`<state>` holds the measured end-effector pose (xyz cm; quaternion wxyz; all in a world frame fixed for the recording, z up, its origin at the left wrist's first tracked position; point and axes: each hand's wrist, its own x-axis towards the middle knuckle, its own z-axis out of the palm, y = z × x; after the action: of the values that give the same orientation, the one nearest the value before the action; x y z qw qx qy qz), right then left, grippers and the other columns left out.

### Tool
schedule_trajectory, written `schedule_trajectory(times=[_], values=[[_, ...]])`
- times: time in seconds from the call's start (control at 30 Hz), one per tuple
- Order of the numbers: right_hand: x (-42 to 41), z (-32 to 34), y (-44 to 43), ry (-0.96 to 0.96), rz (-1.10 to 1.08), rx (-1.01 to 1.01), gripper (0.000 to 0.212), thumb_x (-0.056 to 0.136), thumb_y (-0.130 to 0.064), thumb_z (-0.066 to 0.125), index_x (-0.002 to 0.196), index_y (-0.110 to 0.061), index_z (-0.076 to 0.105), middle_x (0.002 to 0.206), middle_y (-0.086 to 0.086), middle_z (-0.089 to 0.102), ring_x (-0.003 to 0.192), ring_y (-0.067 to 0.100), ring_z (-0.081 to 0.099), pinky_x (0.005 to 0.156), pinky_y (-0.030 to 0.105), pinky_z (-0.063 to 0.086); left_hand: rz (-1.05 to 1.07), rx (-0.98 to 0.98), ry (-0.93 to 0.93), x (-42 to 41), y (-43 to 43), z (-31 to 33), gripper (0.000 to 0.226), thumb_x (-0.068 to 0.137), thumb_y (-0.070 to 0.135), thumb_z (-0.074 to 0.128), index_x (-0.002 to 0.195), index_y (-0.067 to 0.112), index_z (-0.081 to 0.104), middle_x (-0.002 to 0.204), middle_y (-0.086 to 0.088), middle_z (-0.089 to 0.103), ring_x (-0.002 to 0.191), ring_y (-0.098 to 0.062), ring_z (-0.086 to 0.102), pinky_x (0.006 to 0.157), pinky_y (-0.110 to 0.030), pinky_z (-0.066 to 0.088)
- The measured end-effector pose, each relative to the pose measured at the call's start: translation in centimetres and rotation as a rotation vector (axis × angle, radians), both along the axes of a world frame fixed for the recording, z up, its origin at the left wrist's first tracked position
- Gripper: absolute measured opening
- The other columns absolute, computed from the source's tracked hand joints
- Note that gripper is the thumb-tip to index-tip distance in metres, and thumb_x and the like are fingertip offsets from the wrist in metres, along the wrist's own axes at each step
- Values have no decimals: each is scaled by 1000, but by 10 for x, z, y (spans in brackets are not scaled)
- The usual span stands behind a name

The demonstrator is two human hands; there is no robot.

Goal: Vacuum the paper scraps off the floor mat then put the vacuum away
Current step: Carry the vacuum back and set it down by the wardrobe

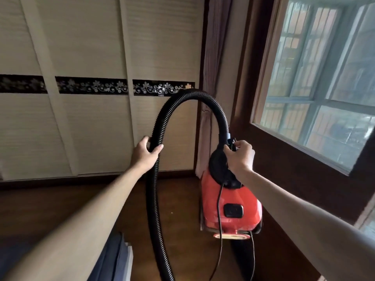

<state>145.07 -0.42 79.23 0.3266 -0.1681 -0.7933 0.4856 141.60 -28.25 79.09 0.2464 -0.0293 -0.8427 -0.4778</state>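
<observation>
A red canister vacuum [233,205] stands on end on the dark wood floor, close to the wall under the window. Its black ribbed hose [183,96] arches up from the vacuum's top and comes down at the left, running out of the bottom of the view. My left hand [145,153] is wrapped around the hose on its left side. My right hand [239,155] pinches a small black plug or clip at the hose's connector on top of the vacuum. A thin black cord [220,220] hangs down the vacuum's front. No floor mat or paper scraps are in view.
Beige sliding wardrobe doors [91,122] with a black floral band fill the wall ahead. A curtain [213,57] hangs in the corner behind the vacuum. A large window [324,78] is at the right. A dark blue padded edge [113,258] lies at the lower left.
</observation>
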Motion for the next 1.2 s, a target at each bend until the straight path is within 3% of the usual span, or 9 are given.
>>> schedule_trajectory(times=[0.23, 0.4, 0.53, 0.7, 0.83, 0.93, 1.07, 1.2], values=[[-125, -20, 18, -34, 53, 4, 39, 59, -59, 59, 80, -27, 53, 81, 6, 66, 66, 34, 67, 55, 50, 59, 37, -4, -78, -116, 19, -23, 32, 87, 37, 71, 100, 11, 58, 91, -6, 67, 87, -32, 63, 76, -39, 51], [-204, -22, 23, -33, 91, 11, 30, 68, -48, 64, 85, -23, 56, 80, 3, 66, 70, 32, 68, 61, 49, 59, 65, -5, -101, -185, 29, -24, 44, 87, 40, 71, 115, 9, 58, 108, -10, 68, 99, -33, 63, 78, -35, 48], [-256, -22, 24, -13, 115, 27, 28, 71, -46, 61, 84, -21, 55, 79, 4, 65, 83, 33, 65, 73, 47, 57, 90, -11, -105, -228, 31, -18, 36, 90, 34, 69, 110, 7, 55, 101, -8, 64, 94, -31, 61, 70, -30, 41], [-320, -19, 17, -11, 128, 12, 22, 77, -38, 65, 84, -20, 53, 79, 4, 63, 86, 36, 64, 73, 50, 57, 80, 16, -143, -293, 24, -23, 51, 89, 40, 69, 124, 7, 53, 120, -15, 65, 109, -34, 61, 84, -38, 50], [-378, -24, 9, -13, 114, -2, 20, 78, -36, 67, 80, -25, 51, 78, 5, 63, 78, 35, 66, 68, 48, 58, 70, 9, -124, -348, 16, -30, 31, 90, 34, 70, 98, 9, 53, 92, -6, 65, 87, -30, 63, 65, -31, 41], [-429, -33, 2, -26, 116, -7, 20, 78, -35, 68, 82, -21, 53, 80, 7, 64, 74, 34, 66, 65, 49, 59, 72, 0, -109, -396, 6, -35, 29, 90, 31, 70, 90, 11, 50, 80, 0, 59, 75, -23, 57, 58, -30, 37], [-502, -44, -14, -33, 112, -35, 19, 78, -36, 67, 79, -28, 50, 80, 6, 65, 78, 35, 66, 66, 49, 59, 58, -14, -107, -471, -14, -43, 28, 91, 30, 70, 92, 8, 51, 80, 0, 59, 69, -17, 55, 55, -22, 40], [-571, -50, -26, -40, 93, -30, 20, 79, -35, 68, 76, -30, 48, 78, 5, 66, 71, 34, 67, 66, 45, 59, 18, -18, -130, -548, -28, -49, 29, 90, 34, 70, 101, 11, 56, 90, -2, 63, 80, -22, 60, 62, -30, 43]])
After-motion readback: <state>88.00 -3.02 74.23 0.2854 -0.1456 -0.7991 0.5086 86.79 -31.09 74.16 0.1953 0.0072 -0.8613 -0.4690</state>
